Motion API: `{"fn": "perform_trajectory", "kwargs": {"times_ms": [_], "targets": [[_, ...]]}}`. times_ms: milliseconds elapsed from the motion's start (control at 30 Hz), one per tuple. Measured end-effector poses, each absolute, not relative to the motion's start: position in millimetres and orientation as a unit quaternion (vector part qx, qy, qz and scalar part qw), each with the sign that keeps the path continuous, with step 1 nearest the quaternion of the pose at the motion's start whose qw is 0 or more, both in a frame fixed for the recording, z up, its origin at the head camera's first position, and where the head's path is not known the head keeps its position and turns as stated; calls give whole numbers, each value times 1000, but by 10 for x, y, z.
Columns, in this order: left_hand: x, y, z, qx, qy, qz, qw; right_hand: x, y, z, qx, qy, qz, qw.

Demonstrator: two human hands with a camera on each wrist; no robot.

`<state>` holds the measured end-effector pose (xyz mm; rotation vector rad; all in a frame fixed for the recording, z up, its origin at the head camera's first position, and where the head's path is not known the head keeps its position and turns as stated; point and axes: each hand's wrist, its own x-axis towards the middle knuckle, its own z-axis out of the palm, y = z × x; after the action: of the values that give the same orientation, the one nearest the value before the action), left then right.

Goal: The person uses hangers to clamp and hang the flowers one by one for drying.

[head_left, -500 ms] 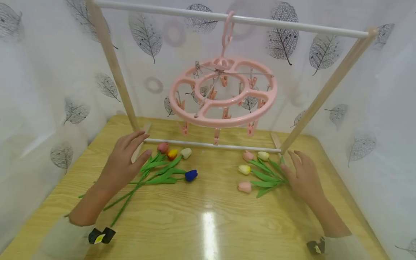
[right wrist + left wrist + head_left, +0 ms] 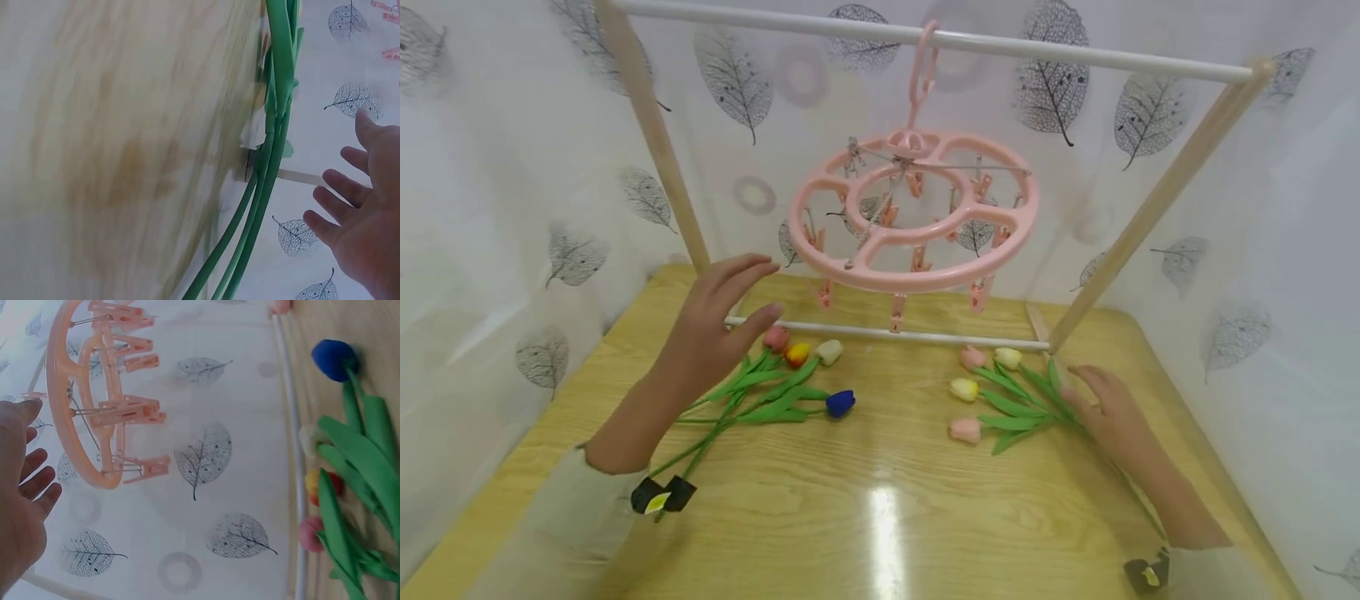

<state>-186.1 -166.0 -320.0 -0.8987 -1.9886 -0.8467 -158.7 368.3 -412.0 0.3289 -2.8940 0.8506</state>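
My left hand (image 2: 709, 321) is raised over the left bunch of artificial tulips, its fingers extended and holding nothing. That bunch has a blue tulip (image 2: 840, 403), a white one (image 2: 829, 352), an orange-yellow one (image 2: 797, 355) and a pink one (image 2: 777, 337). Over the right bunch's green stems (image 2: 265, 162) hovers my right hand (image 2: 1116, 417), fingers spread and gripping nothing. Pink tulips (image 2: 965, 430) and pale yellow tulips (image 2: 964, 390) lie in that bunch. Between the hands, farther back, hangs a pink round clip hanger (image 2: 917, 279) with several dangling clothespins (image 2: 898, 313).
A white top bar (image 2: 1075, 55) carries the hanger's hook. Wooden posts (image 2: 1157, 208) slant up on both sides, joined low by a white bar (image 2: 880, 333). The stand rests on a wood-grain table (image 2: 880, 475). Leaf-print curtains (image 2: 497, 208) surround the table.
My left hand has risen and moved right, toward the hanger. My right hand has shifted slightly right and down. The flowers lie as before.
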Motion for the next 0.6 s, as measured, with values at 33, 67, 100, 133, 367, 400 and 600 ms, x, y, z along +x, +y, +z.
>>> {"fn": "perform_trajectory", "kwargs": {"times_ms": [33,67,100,133,367,400,600], "targets": [[-1892,-1637,-3176,-358,-780,-334,390,-1579,3708,-4124,106,-953,279,49],[-1925,-1617,-3155,-364,-778,-334,388,-1571,3736,-4131,102,-954,278,44],[-1956,-1597,-3135,-369,-776,-335,386,-1559,3768,-4140,99,-956,274,40],[-1977,-1582,-3115,-373,-773,-337,386,-1545,3789,-4147,96,-957,271,35],[-2103,-1485,-3025,-400,-755,-347,387,-1420,3909,-4189,103,-960,258,25],[-2121,-1470,-3018,-402,-751,-351,389,-1410,3918,-4197,105,-961,255,27],[-2224,-1415,-2996,-410,-758,-344,373,-1368,3963,-4295,97,-967,230,41]]}}
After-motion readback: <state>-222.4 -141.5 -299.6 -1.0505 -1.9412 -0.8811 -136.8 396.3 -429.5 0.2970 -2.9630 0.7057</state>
